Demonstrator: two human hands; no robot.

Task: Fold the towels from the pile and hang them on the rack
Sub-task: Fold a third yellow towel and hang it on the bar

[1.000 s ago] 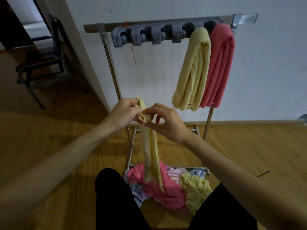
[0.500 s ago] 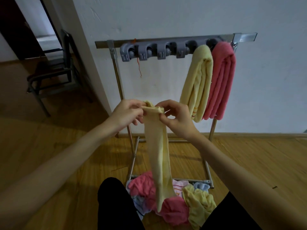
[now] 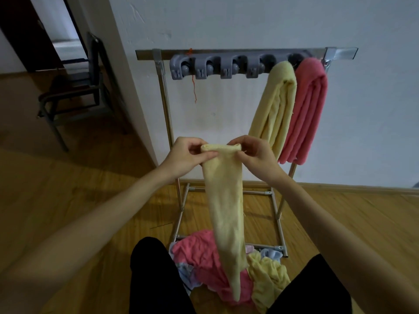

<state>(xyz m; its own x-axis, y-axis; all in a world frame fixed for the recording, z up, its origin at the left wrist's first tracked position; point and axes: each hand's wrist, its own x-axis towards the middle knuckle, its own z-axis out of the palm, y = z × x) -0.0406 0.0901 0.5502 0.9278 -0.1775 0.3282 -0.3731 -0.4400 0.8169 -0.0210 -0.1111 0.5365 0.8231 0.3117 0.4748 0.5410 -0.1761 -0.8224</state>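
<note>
One pale yellow towel (image 3: 226, 207), light, limp, folded narrow: my left hand (image 3: 184, 156) and right hand (image 3: 255, 156) pinch its top corners; the tail droops toward 6 o'clock.

We see a dark metal chair (image 3: 74, 96) at the left, standing on the wooden floor (image 3: 68, 200) beside the corner of a white wall (image 3: 249, 21) — behind it, a dark doorway (image 3: 27, 30) opens into another room. A wooden skirting board (image 3: 351, 189) runs along the foot of the wall at the right. We see black trousers (image 3: 154, 279) at the bottom edge — both knees.
</note>
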